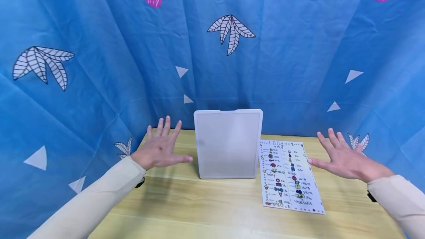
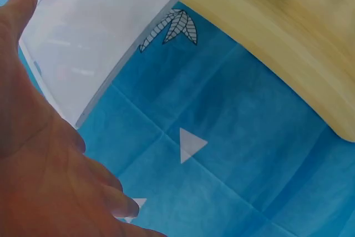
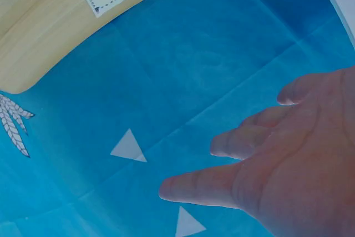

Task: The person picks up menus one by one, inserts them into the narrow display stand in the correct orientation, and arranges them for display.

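Observation:
A white rectangular board (image 1: 228, 145) with a raised rim stands upright on the table, near the middle. Beside it, to the right, lies a sheet of paper (image 1: 287, 180) with handwritten words such as "food", "drink" and "vegetable" and small coloured drawings. My left hand (image 1: 160, 148) is held up left of the board, fingers spread, holding nothing. On the other side my right hand (image 1: 348, 156) hovers to the right of the paper, its fingers also spread and nothing in them. In the left wrist view the board (image 2: 105, 31) shows beyond my thumb.
The light wooden table (image 1: 186, 209) ends at the back against a blue curtain (image 1: 299, 65) printed with leaves and triangles. This curtain also hangs on the left and right sides. Each forearm wears a pale sleeve (image 1: 96, 194) with a dark band by the wrist.

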A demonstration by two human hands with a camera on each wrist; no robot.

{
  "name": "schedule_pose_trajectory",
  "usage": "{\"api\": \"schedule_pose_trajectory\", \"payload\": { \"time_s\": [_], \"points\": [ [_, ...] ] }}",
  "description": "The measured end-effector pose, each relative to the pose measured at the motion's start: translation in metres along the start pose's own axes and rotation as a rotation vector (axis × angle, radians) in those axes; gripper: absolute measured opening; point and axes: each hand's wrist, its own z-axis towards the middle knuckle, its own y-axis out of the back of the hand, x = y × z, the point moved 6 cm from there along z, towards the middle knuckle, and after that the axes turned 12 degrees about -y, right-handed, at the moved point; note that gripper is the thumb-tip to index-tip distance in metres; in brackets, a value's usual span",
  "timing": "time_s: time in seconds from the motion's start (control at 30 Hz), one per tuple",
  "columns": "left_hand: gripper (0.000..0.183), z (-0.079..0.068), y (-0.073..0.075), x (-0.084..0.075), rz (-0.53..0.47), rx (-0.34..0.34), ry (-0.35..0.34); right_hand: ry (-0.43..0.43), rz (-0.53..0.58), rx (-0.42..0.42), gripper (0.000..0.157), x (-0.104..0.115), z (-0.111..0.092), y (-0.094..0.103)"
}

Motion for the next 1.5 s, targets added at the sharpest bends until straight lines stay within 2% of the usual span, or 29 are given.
{"api": "schedule_pose_trajectory", "payload": {
  "time_s": [0.7,0.93,1.5],
  "points": [
    [0.121,0.005,-0.026,-0.024,-0.017,0.038,-0.049,-0.004,0.026,-0.012,0.100,-0.012,0.006,-0.027],
    [0.121,0.007,-0.034,-0.036,-0.023,0.046,-0.094,-0.013,0.030,-0.008,0.102,-0.019,0.007,-0.036],
    [0.120,0.013,-0.048,-0.057,-0.052,0.020,-0.166,-0.027,0.057,-0.023,0.102,-0.034,0.014,-0.046]
  ]
}}
